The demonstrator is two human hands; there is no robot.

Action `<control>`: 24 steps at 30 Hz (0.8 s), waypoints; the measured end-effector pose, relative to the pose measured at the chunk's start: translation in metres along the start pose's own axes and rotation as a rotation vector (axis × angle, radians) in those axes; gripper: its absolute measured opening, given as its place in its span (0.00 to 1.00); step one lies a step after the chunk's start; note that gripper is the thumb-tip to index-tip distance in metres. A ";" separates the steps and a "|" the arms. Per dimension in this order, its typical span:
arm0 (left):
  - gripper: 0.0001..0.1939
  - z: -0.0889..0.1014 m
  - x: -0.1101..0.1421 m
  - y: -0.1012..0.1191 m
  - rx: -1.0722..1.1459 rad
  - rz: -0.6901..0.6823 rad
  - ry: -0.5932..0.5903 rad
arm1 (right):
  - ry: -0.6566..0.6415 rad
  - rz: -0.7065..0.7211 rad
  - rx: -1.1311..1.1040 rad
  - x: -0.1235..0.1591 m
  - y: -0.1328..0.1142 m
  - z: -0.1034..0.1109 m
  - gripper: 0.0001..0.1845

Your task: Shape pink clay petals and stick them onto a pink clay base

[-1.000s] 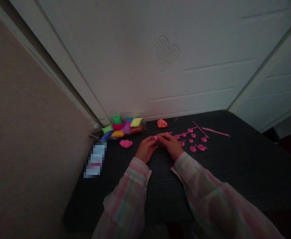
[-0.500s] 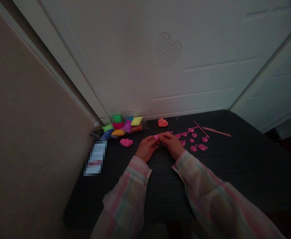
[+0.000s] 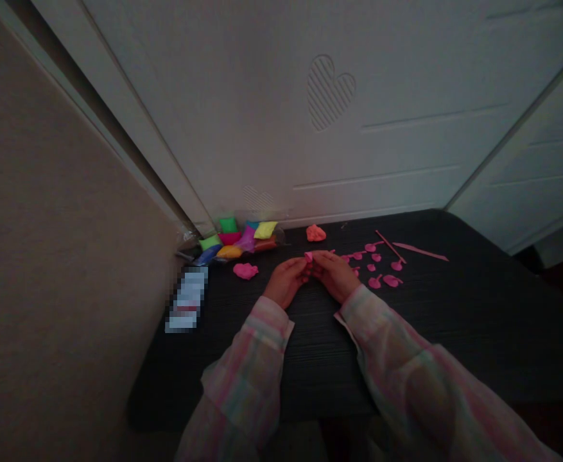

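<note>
Between my fingertips is a small piece of pink clay (image 3: 309,256), pinched from both sides above the dark table. My left hand (image 3: 285,281) closes on its left side with thumb and fingers. My right hand (image 3: 335,274) grips it from the right, its fingers curled. Just right of my right hand lie several flat pink clay pieces with thin tails, one of them a clay petal shape (image 3: 393,281); some are partly hidden behind the hand. A larger pink clay lump (image 3: 246,271) rests left of my left hand.
An orange clay lump (image 3: 316,233) sits near the white panel. Colourful clay packets (image 3: 230,251) lie in clear plastic at the back left, above a blurred phone-like rectangle (image 3: 187,300). A thin pink stick (image 3: 391,247) and a flat pink blade-like tool (image 3: 420,251) lie at the right.
The pink piece between my fingers now shows a pointed, upright edge, and my fingertips have shifted slightly around it. The camera view has moved a little.
</note>
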State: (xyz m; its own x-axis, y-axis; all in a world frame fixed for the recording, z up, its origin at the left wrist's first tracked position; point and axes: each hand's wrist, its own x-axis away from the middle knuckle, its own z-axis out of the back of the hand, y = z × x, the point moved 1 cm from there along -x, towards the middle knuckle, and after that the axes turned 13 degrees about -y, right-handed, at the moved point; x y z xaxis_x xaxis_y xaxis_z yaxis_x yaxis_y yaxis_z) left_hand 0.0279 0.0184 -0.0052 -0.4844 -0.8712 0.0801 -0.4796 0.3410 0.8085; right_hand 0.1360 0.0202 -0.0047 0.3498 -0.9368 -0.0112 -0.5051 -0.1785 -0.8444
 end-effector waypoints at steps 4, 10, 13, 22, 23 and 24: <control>0.08 0.002 -0.002 -0.002 -0.092 -0.052 0.033 | -0.024 -0.024 -0.011 0.001 0.000 -0.001 0.08; 0.09 0.009 -0.006 -0.003 -0.416 -0.137 0.125 | -0.009 -0.036 -0.003 -0.001 0.001 0.000 0.08; 0.09 0.008 -0.005 -0.002 -0.468 -0.152 0.138 | -0.019 -0.037 -0.022 -0.001 0.000 0.000 0.08; 0.06 0.003 -0.002 0.004 -0.502 -0.187 0.242 | -0.004 -0.068 -0.004 -0.001 0.000 -0.002 0.08; 0.06 0.003 -0.002 0.004 -0.506 -0.183 0.247 | -0.003 -0.068 -0.004 -0.001 0.000 -0.002 0.08; 0.06 0.004 -0.002 0.003 -0.511 -0.178 0.248 | -0.004 -0.068 -0.004 -0.001 0.000 -0.002 0.08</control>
State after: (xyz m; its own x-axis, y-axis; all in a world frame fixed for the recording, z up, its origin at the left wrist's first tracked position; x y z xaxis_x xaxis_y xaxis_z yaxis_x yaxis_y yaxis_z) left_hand 0.0247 0.0227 -0.0049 -0.2140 -0.9768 0.0016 -0.0952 0.0225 0.9952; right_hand 0.1342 0.0202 -0.0037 0.3865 -0.9212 0.0442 -0.4834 -0.2432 -0.8409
